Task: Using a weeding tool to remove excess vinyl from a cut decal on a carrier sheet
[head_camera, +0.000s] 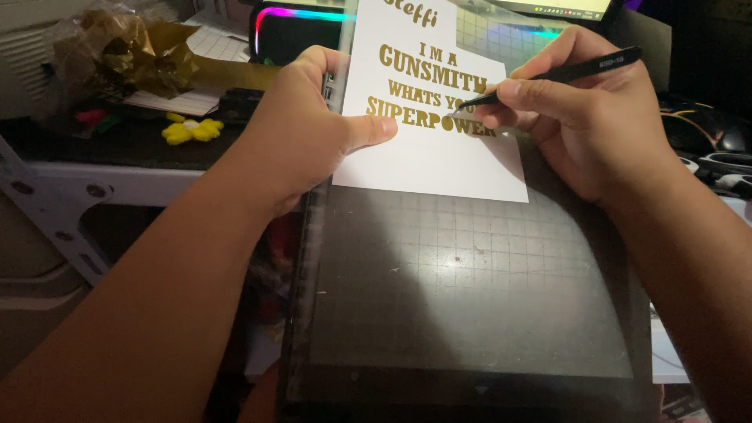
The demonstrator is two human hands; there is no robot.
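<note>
Lower mat (470,313) free; clutter (133,55) upper-left.

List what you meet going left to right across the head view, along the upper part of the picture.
Crumpled gold foil → yellow flower shape → left hand → white sheet with gold letters → right hand holding a black pointed tool.

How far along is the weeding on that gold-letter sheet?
Looks mostly done: gold letters stand clean on the white sheet, and crumpled gold scrap lies on the desk. In hand: the left hand pins the sheet's edge while the right hand works black tweezers at the bottom line's end. Apparently left: that last spot.
</note>
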